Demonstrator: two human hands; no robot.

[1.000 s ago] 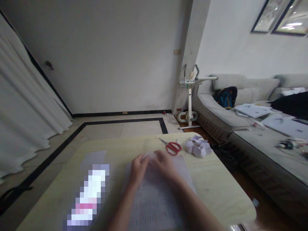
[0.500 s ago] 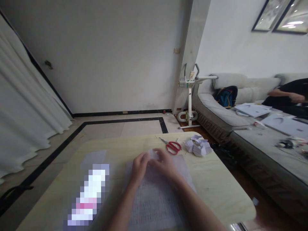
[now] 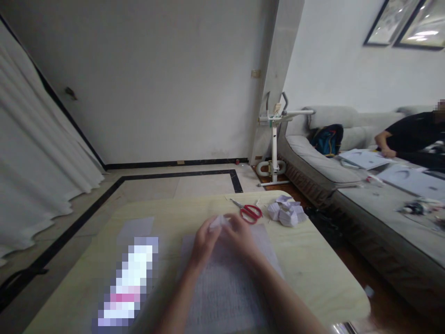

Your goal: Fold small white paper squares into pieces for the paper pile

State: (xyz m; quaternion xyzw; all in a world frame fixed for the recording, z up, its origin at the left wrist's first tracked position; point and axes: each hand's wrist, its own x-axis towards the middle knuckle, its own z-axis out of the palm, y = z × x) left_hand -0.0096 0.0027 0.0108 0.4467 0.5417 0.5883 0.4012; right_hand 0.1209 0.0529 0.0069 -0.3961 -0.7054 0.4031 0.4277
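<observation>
Between my two hands is a small folded piece of white paper, raised over a large printed sheet that lies on the table. My left hand pinches the paper from the left, fingers closed. From the right, my right hand grips it too, its fingers curled and partly hidden. Just beyond the right hand lie red-handled scissors, blades pointing away to the left. A cluster of folded white paper pieces sits to the right of the scissors.
A flat paper piece and a pixelated bright object are on the left of the pale wooden table. To the right is a sofa with a seated person in black. An exercise machine stands behind.
My hands have turned the folded paper slightly, and my left hand has shifted a little right. On the sofa, the person has come further into view, one arm reaching toward the white boards.
</observation>
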